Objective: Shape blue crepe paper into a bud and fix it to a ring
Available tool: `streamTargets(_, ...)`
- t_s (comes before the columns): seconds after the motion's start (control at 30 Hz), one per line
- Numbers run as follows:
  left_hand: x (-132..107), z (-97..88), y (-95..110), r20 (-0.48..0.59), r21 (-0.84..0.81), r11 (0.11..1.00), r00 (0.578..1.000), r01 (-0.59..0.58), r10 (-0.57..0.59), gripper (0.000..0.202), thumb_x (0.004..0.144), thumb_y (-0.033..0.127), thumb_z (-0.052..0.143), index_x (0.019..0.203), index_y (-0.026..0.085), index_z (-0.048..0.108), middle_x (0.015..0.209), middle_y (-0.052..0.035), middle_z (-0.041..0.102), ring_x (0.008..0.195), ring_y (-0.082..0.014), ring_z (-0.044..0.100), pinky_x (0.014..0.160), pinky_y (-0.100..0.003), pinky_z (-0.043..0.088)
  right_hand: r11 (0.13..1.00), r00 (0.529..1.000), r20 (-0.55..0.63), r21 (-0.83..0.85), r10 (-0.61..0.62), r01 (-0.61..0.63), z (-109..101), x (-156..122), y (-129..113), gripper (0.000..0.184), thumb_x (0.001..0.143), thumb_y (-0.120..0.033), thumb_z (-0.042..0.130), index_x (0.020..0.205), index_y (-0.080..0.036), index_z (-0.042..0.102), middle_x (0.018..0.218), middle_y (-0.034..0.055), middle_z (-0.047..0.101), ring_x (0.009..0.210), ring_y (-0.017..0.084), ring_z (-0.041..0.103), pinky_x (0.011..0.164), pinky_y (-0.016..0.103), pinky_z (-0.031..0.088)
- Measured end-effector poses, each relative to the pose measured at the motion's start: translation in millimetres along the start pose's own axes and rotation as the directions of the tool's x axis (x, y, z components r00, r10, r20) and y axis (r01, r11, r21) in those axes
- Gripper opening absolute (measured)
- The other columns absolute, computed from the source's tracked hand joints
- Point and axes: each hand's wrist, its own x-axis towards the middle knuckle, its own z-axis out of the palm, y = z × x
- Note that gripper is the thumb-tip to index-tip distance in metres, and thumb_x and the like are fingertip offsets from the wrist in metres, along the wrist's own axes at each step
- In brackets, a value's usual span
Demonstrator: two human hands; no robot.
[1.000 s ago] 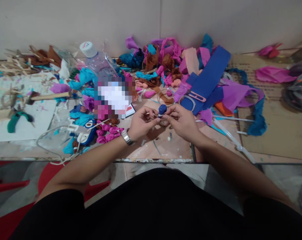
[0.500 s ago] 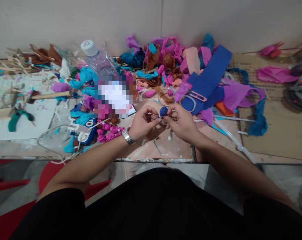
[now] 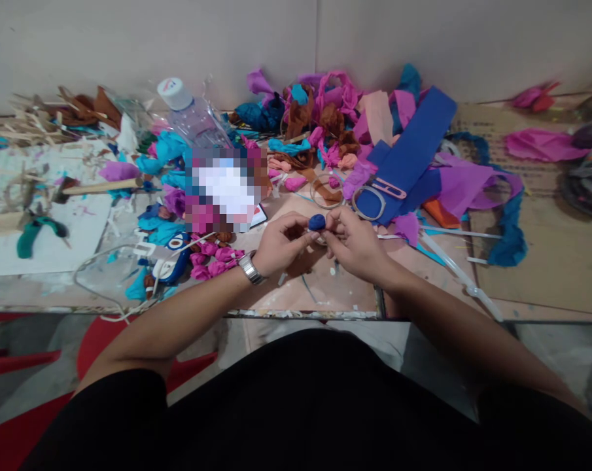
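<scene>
A small dark blue crepe-paper bud sits between the fingertips of both my hands, just above the table. My left hand, with a metal watch on its wrist, pinches it from the left. From the right, my right hand closes its fingers round the bud's lower part. A row of finished pink paper buds lies left of my left hand.
Piles of pink, purple, brown and teal crepe paper crowd the back of the table. A blue paper strip with a pink clip lies at right, a plastic bottle at back left, cardboard far right. A white cable loops near the front edge.
Both hands have turned the blue bud and lowered it slightly toward the table. The bud now looks flatter from above.
</scene>
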Motion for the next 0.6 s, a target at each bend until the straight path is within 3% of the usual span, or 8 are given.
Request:
streamTargets(0.23, -0.3, 3.1, 1.9, 0.000, -0.190, 0.977, 0.995, 0.098, -0.100, 0.039, 0.082, 0.051, 0.090, 0.096, 0.019, 0.072, 0.086, -0.0023, 0.073, 0.070, -0.0141, 0.069, 0.065, -0.028, 0.057, 0.999, 0.999, -0.050, -0.040, -0.005, 0.003, -1.5, 1.2, 0.3, 0.022, 0.099, -0.036, 0.070, 0.116, -0.027, 0.060, 0.086, -0.0009, 0.077, 0.065, 0.017, 0.069, 0.065, 0.031, 0.052)
streamTargets(0.43, 0.6, 3.7, 3.0, -0.019, -0.243, 0.962, 0.991, 0.122, -0.130, 0.041, 0.080, 0.049, 0.092, 0.094, 0.018, 0.069, 0.085, -0.0014, 0.073, 0.071, -0.0137, 0.072, 0.069, -0.028, 0.062, 0.970, 0.992, -0.099, -0.240, -0.073, 0.048, -6.5, 4.6, -5.6, 0.015, 0.098, -0.035, 0.073, 0.093, -0.022, 0.078, 0.086, 0.0020, 0.080, 0.077, 0.019, 0.070, 0.072, 0.031, 0.048)
streamTargets(0.6, -0.3, 2.5, 0.8, 0.003, -0.267, 0.949, 0.985, 0.168, -0.173, 0.045, 0.077, 0.050, 0.094, 0.099, 0.018, 0.071, 0.088, -0.0036, 0.078, 0.070, -0.0155, 0.075, 0.067, -0.028, 0.064, 0.971, 0.996, -0.058, -0.232, -0.068, 0.053, -8.5, 4.4, -8.3, 0.019, 0.101, -0.035, 0.069, 0.093, -0.022, 0.081, 0.082, 0.0015, 0.079, 0.072, 0.018, 0.069, 0.069, 0.031, 0.047)
